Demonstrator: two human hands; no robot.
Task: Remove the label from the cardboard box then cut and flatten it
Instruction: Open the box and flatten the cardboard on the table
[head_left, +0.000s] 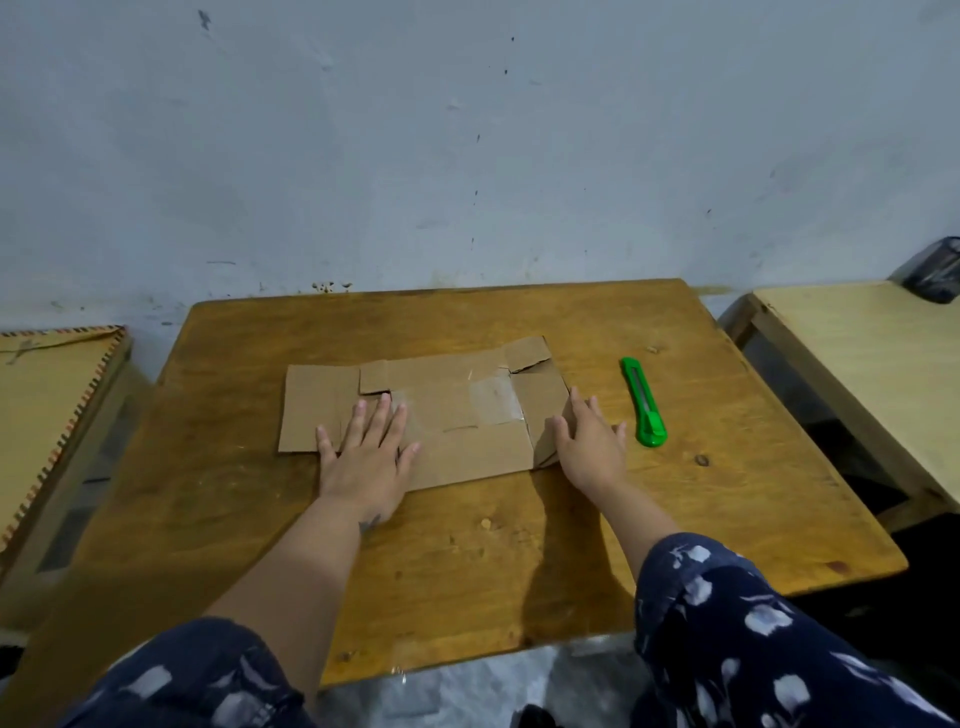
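The brown cardboard box (447, 410) lies flattened on the wooden table (467, 545), flaps spread left and right, with a patch of clear tape near its middle. My left hand (366, 452) rests palm down on its left part, fingers spread. At the box's right edge my right hand (589, 441) lies flat, fingers apart, touching the right flap. A green utility knife (644, 402) sits on the table just right of my right hand, untouched. I see no label on the box.
A pale wooden table (862, 364) stands to the right with a dark object (932, 270) at its back. A large cardboard box (47, 410) stands to the left. The grey wall runs along the table's far edge.
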